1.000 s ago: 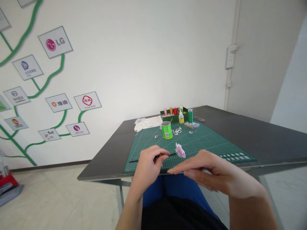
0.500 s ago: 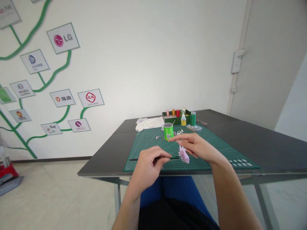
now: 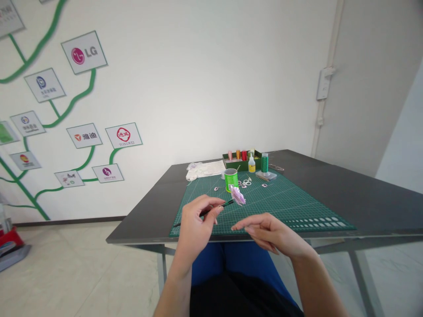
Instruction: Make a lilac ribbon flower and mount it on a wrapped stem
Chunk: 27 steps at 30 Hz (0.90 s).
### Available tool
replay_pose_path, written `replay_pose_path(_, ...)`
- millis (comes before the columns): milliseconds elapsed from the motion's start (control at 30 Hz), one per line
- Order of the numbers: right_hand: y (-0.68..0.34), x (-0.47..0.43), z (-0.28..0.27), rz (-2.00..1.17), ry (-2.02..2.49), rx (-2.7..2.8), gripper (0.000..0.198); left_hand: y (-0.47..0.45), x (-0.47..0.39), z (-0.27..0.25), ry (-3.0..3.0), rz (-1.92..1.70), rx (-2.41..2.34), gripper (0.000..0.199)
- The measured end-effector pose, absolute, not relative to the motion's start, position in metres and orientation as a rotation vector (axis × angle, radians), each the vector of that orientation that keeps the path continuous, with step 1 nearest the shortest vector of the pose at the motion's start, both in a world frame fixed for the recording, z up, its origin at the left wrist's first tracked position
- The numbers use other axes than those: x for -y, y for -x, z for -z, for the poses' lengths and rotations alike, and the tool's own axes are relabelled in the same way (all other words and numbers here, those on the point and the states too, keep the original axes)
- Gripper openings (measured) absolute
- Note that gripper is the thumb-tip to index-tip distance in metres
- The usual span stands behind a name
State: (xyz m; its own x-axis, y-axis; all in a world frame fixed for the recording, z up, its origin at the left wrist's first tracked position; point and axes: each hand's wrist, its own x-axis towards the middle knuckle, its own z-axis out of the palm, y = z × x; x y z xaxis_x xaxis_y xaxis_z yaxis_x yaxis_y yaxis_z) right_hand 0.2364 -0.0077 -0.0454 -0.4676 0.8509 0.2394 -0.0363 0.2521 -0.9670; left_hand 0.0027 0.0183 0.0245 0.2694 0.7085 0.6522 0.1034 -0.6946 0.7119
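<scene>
My left hand [image 3: 200, 220] pinches a thin dark stem [image 3: 226, 204] with some green on it, and its dark tail end sticks out behind the hand. At the stem's front end is a lilac artificial flower [image 3: 238, 196] with ruffled petals, tilted up and away from me. Whether the dark length is all stem or partly a slim tool, I cannot tell. My right hand [image 3: 269, 233] hovers low over the mat's near edge, fingers stretched out and holding nothing, below and right of the flower. A green can [image 3: 231, 178] stands just behind the flower.
A green cutting mat [image 3: 264, 207] covers part of the dark table [image 3: 145, 215]. Toward the back are white scissors [image 3: 246, 182], a glue bottle [image 3: 252, 164], a green thread spool [image 3: 265, 163], a box [image 3: 243, 166] with coloured spools, a clear case [image 3: 266, 175] and white cloth [image 3: 209, 169].
My left hand has tilted the flower upward and moved it left, toward the can. My right hand has dropped away from the flower toward the near edge.
</scene>
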Motion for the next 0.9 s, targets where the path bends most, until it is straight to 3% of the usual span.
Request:
replay_pose_path(200,-0.239,0.013,0.043,-1.413,0.774,1.731,0.053,-0.003,-0.019,-0.027,-1.918,-1.44,-0.72,0.012)
replay_pose_path(333,-0.237,0.002,0.046,-1.432,0.733,1.445,0.054,-0.002,-0.021,-0.027,-1.843,-1.419,-0.739,0.013)
replay_pose_path(533,-0.235,-0.016,0.05,-0.778,1.215,1.096,0.05,-0.001,-0.021,-0.028,-1.807,-1.399,-0.752,0.011)
replay_pose_path(667,-0.227,-0.002,0.042,-0.598,1.348,1.153,0.041,-0.001,-0.02,-0.029,-1.82,-1.372,-0.757,0.011)
replay_pose_path(900,-0.185,0.032,0.006,-0.991,1.019,1.487,0.06,-0.002,-0.02,-0.028,-1.874,-1.381,-0.772,0.012)
